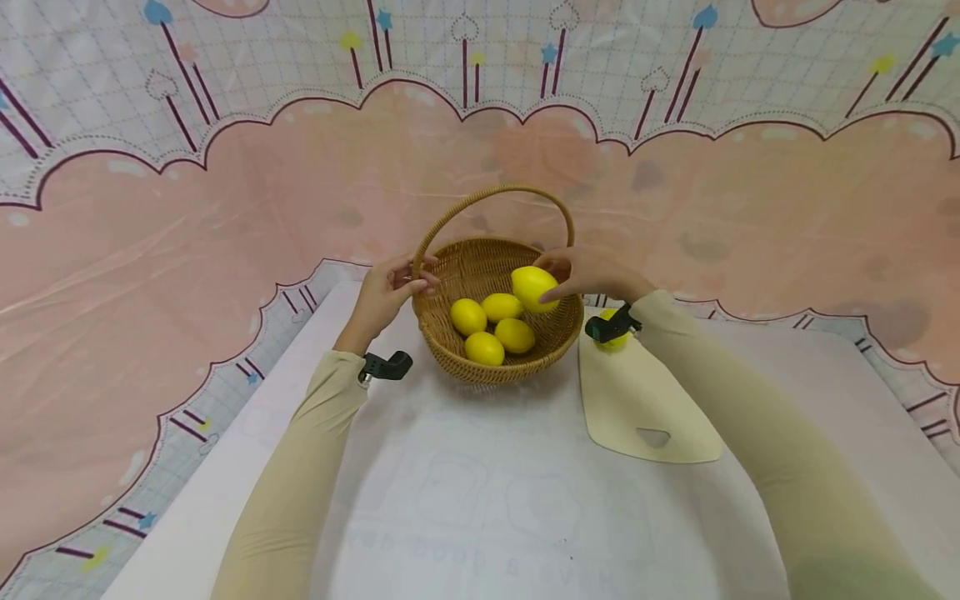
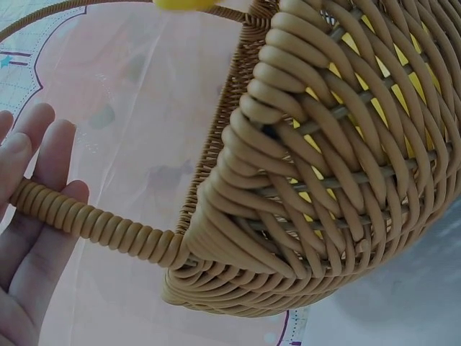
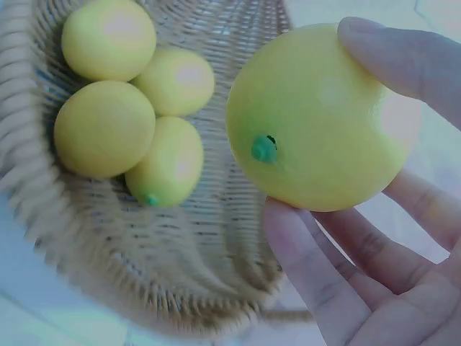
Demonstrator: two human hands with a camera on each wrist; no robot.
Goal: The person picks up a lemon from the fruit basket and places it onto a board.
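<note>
A wicker basket (image 1: 444,348) with a tall arched handle (image 2: 108,231) stands towards the far side of the table. My left hand (image 1: 378,300) holds the handle's left foot loosely between thumb and fingers. Over the basket's right half, my right hand (image 1: 596,273) grips a yellow lemon (image 1: 532,287) by its sides. The green stem end of this lemon shows in the right wrist view, above the basket's inside. Several more lemons (image 3: 104,130) lie together on the basket floor.
Right of the basket lies a cream cutting board (image 1: 637,408) with a slot near its front end. Another lemon (image 1: 615,340) sits at the board's far end, partly hidden by the right wrist camera. A patterned pink curtain (image 1: 315,192) hangs behind the white table (image 1: 450,517).
</note>
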